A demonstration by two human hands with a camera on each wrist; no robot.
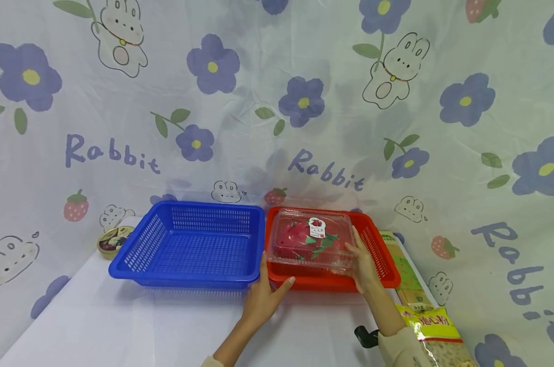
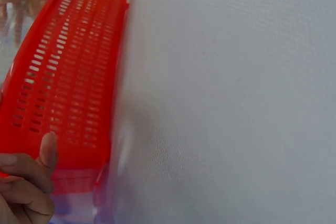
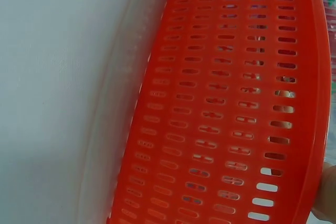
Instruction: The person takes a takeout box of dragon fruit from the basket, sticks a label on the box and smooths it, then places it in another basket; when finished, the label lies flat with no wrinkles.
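A clear plastic box of dragon fruit (image 1: 299, 239), with a white label on its lid, sits tilted in the red basket (image 1: 387, 272). My right hand (image 1: 365, 262) holds the box by its right side, thumb on the lid's edge. In the right wrist view, only a bit of that hand (image 3: 326, 192) shows beyond the basket's rim. My left hand (image 1: 260, 300) is at the red basket's front left corner, index finger straight and thumb spread. The blue basket (image 1: 185, 280) stands just left of it. In the left wrist view, the left fingers (image 2: 26, 182) bend beside the red basket's wall.
A round tin (image 1: 107, 243) lies beyond the blue basket's left side. Right of the red basket are a green and tan packet (image 1: 407, 275) and a yellow-topped bag (image 1: 437, 331). A black object (image 1: 365, 336) lies near the right forearm. A patterned curtain hangs behind.
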